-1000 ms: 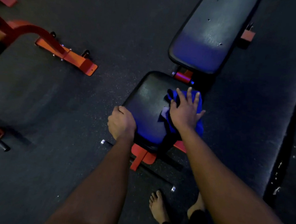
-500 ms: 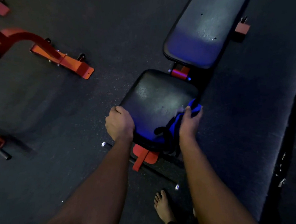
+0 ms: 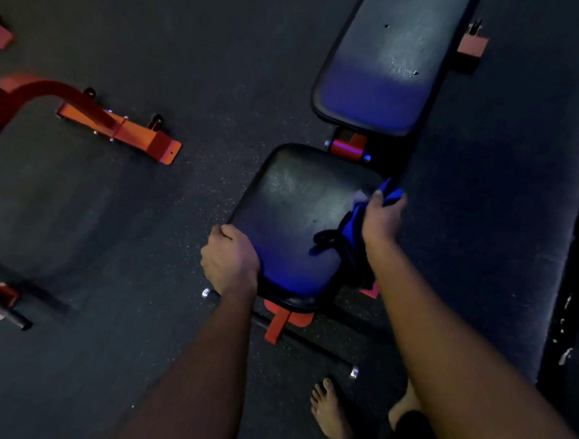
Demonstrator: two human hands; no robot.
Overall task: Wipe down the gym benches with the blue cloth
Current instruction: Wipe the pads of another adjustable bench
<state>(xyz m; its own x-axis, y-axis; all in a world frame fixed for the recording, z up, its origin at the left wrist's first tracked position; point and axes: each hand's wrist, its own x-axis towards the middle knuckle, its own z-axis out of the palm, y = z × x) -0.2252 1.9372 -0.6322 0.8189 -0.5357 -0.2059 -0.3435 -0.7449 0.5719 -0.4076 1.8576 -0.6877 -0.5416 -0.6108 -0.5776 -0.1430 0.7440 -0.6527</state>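
A black padded bench seat (image 3: 295,219) stands below me on an orange frame, with the longer back pad (image 3: 388,65) beyond it. My right hand (image 3: 382,219) grips the blue cloth (image 3: 351,227) against the seat's right edge, fingers curled over the side. Part of the cloth hangs down beside the pad, and a dark strip of it trails onto the seat. My left hand (image 3: 232,260) grips the seat's near left corner, fingers wrapped round the rim.
Another orange bench frame (image 3: 116,125) lies on the dark rubber floor to the left. A black bar with silver ends (image 3: 307,340) crosses the floor under the seat. My bare feet (image 3: 331,410) stand just behind it. A darker floor strip runs along the right.
My right hand has slid the cloth from the top of the seat to its right edge and curled over the side. My left hand has stayed on the near left corner.
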